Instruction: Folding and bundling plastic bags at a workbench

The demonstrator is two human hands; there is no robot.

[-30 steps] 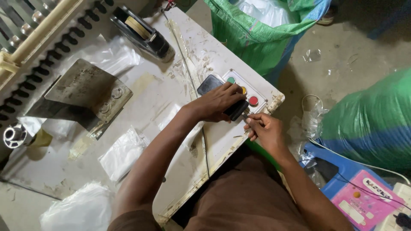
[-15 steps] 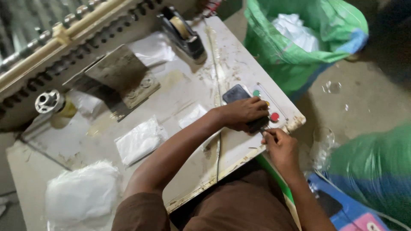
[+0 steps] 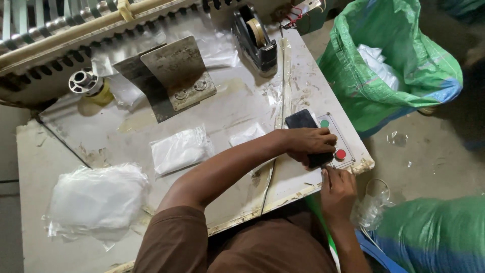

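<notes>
My left hand (image 3: 309, 145) reaches across the white worktable (image 3: 242, 101) and grips a black phone (image 3: 300, 120) that lies by the table's right edge. My right hand (image 3: 337, 189) is at the near end of the phone, fingers pinched against its lower edge; whatever it pinches is hidden. Just right of the phone is a small control panel with a green button (image 3: 324, 123) and a red button (image 3: 340, 154).
A tape dispenser (image 3: 257, 38) stands at the back. A metal bracket (image 3: 169, 76) is bolted mid-table, with a roller machine (image 3: 60, 30) behind it. Clear plastic packets (image 3: 181, 149) and a bundle of them (image 3: 96, 199) lie left. Green sacks (image 3: 389, 60) stand on the floor to the right.
The camera view has swung left and down, so the table looks shifted. Both hands stay at the phone near the button panel; my right hand has moved closer under the phone's near end.
</notes>
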